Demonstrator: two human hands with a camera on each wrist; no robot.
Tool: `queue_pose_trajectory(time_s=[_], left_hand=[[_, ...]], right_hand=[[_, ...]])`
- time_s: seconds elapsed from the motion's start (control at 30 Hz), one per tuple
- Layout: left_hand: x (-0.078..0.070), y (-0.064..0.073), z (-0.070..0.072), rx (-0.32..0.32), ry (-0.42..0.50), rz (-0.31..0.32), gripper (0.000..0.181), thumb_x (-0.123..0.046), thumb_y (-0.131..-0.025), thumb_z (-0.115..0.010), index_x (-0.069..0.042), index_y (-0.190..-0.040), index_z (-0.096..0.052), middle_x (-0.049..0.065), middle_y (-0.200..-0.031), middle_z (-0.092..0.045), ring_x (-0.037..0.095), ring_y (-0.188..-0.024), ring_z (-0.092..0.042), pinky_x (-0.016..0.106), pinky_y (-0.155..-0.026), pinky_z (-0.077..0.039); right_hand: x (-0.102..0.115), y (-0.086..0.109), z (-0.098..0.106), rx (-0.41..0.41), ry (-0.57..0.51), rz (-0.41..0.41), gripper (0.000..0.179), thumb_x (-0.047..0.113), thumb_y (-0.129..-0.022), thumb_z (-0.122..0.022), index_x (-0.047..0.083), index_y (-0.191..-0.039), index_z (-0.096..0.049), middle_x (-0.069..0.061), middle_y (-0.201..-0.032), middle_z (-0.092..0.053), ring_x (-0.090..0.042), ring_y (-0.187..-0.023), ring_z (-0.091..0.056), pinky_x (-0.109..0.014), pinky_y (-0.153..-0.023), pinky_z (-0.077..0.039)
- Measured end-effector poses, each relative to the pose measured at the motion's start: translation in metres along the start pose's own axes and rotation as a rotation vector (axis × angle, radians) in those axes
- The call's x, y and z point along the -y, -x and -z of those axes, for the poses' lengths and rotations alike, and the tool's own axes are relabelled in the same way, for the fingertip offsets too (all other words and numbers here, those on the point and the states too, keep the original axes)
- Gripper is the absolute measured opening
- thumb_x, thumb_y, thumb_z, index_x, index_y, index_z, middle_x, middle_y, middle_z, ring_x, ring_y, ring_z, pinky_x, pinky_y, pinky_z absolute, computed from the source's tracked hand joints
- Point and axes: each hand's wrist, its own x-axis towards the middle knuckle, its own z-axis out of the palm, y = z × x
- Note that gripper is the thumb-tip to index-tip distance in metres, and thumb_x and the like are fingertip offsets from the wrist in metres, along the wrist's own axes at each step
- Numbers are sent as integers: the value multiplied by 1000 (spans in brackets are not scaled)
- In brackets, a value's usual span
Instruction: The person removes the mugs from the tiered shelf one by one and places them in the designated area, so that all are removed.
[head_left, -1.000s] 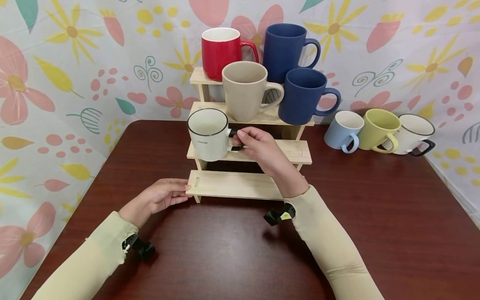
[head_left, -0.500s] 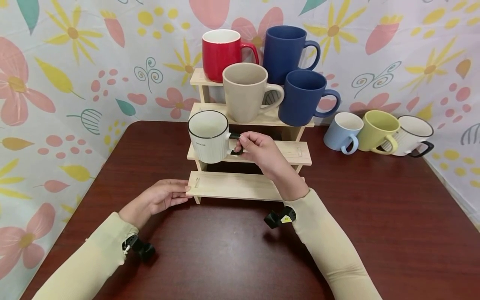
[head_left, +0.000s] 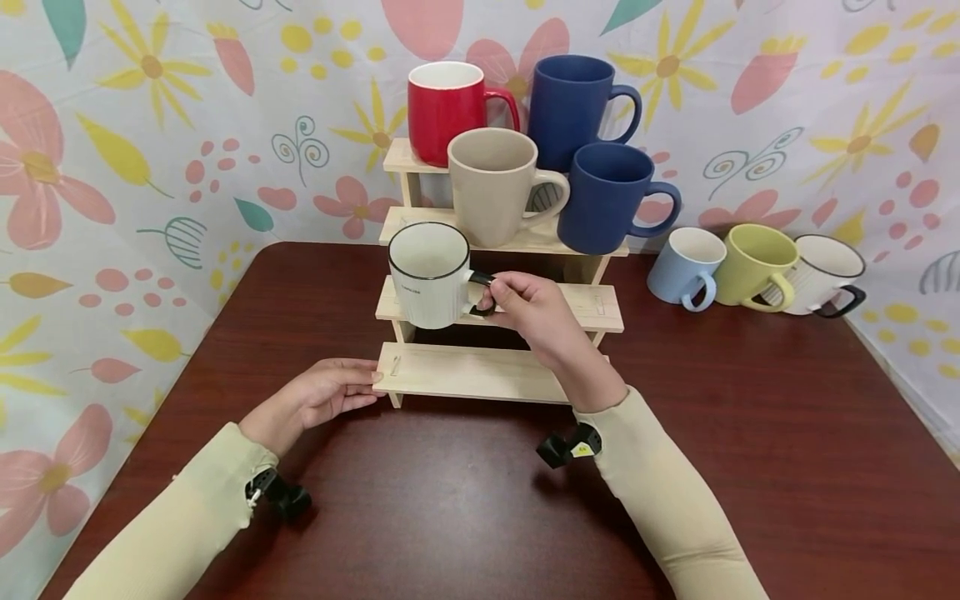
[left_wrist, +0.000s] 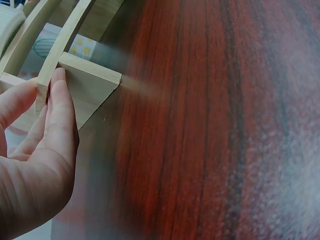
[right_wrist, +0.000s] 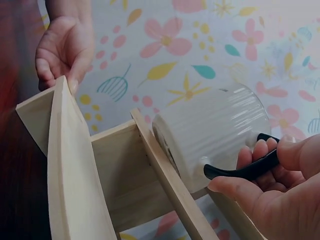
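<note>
A white ribbed mug with a black rim is at the left part of the stepped wooden rack's second shelf from the bottom. My right hand grips its black handle, thumb and fingers round it in the right wrist view. There the mug's base is close over the shelf board. My left hand pinches the left end of the lowest shelf; in the left wrist view the thumb is on one face of the board and the fingers on the other.
A beige mug and a blue mug stand one shelf higher. On the top shelf are a red mug and another blue mug. At the table's back right, light blue, green and white mugs lean in a row.
The white mug and my right hand have shifted slightly to the right along the shelf. My left hand keeps its hold on the rack.
</note>
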Motion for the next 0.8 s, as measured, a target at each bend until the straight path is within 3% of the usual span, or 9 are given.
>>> queue_pose_trajectory(time_s=[0.33, 0.47, 0.57, 0.7, 0.8], left_hand=[[-1, 1, -1, -6, 3, 3, 54, -1, -102, -51, 18, -150, -32, -6, -87, -76, 4, -82, -73, 17, -80, -62], [-1, 0, -1, -9, 1, 5, 55, -1, -102, -51, 18, -150, -32, -5, -86, -75, 4, -81, -73, 16, -79, -62], [-1, 0, 0, -9, 0, 4, 55, -1, -102, -51, 17, -149, -32, -5, -86, -75, 4, -81, -73, 16, -79, -62], [1, 0, 0, -9, -6, 1, 55, -1, -101, -51, 18, -149, -32, -6, -86, -75, 3, -82, -72, 16, -80, -61], [0, 0, 0, -11, -7, 0, 53, -1, -101, -52, 17, -148, -34, -6, -86, -75, 3, -83, -72, 16, -80, -61]], right_hand=[[9, 17, 11, -3, 45, 9, 19, 2, -106, -49, -1, -98, -66, 8, -85, -63, -4, -90, -64, -23, -89, -60], [16, 28, 18, 2, 41, 6, 25, 4, -106, -49, 11, -92, -69, 9, -84, -63, -5, -91, -63, -22, -88, -60], [20, 37, 22, 10, 35, 15, 23, 15, -105, -57, 21, -86, -70, 9, -84, -65, -5, -91, -64, -21, -88, -60], [23, 48, 31, 3, 45, 37, 16, 26, -100, -65, 23, -86, -72, 10, -86, -67, -5, -91, -66, -19, -87, -61], [23, 56, 41, -24, 55, 57, 18, 22, -100, -64, 25, -86, -74, 10, -87, -69, -5, -90, -68, -19, -85, -62]])
